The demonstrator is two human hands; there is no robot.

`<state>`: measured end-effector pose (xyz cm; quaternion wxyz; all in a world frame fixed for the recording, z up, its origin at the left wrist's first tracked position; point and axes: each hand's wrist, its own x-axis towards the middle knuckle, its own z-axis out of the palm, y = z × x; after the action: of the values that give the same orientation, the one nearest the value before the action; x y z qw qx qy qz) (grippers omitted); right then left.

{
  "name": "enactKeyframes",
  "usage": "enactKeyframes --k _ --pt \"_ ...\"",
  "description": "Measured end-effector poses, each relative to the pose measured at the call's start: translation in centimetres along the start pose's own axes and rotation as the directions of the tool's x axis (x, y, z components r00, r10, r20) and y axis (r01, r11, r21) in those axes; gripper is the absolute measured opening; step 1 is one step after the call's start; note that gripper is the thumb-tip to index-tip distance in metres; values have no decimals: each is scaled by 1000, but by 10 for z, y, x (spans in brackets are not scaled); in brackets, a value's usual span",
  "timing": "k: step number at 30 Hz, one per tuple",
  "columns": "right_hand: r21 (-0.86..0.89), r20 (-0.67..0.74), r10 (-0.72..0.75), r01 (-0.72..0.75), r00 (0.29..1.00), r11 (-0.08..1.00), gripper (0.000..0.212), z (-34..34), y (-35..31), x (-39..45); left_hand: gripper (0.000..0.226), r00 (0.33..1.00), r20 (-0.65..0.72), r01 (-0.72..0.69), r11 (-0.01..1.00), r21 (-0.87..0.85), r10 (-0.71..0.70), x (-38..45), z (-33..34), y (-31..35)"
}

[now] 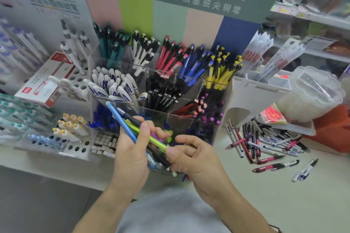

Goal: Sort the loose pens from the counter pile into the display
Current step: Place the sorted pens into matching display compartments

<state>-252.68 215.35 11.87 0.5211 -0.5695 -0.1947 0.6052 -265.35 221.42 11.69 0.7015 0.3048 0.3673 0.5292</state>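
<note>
While left hand grips pens, right hand pinches their lower ends.

Left hand curled, gripping; right hand pinching beside it, fingers bent.

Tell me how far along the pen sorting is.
Done: the clear acrylic display already holds colour-grouped pens, such as yellow pens and red pens. In hand: the left hand grips a mixed bundle of pens; the right hand pinches its lower end. Left: a loose pile of pens on the counter.
</note>
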Motion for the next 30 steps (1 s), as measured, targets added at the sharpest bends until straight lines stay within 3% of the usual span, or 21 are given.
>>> enactKeyframes --k 2,6,8,11,14,17,20,21,24,27,30 --pt "-12 -24 -118 118 993 993 46 -5 -1 -3 19 1000 -26 2 1000 18 -2 2 -4 -2" --pt "-106 -17 -285 282 958 954 17 -10 -1 -5 35 995 -93 -3 962 273 29 1 -2 -9" --pt "-176 38 -269 272 962 946 14 -9 0 -4 31 994 -111 20 974 224 5 -3 4 -12" --pt "-301 147 -220 256 964 919 7 -3 7 -4 26 993 -80 82 996 -16 -83 -5 10 -11" --pt "-381 144 -268 304 953 873 13 -3 12 -8 27 992 -53 107 987 -121 -114 -5 11 -10" --pt "-476 195 -289 348 937 808 18 -5 7 -10 31 991 -80 104 990 -93 -112 -6 10 -11" --pt "-662 258 -326 413 909 626 16 -2 7 -11 36 983 -147 110 994 18 -107 -8 11 -16" --pt "-669 248 -328 406 912 623 12 -1 8 -11 38 979 -170 122 991 57 -111 -9 10 -17" --pt "-524 214 -219 301 952 797 13 -3 6 -9 54 983 -157 131 964 231 -96 -8 6 -18" --pt "-434 259 -149 253 954 864 9 -6 2 -12 59 991 -116 102 934 342 -65 -10 4 -16" --pt "-272 278 -131 209 952 939 14 -2 1 -16 54 990 -119 116 931 345 -79 -13 5 -14"
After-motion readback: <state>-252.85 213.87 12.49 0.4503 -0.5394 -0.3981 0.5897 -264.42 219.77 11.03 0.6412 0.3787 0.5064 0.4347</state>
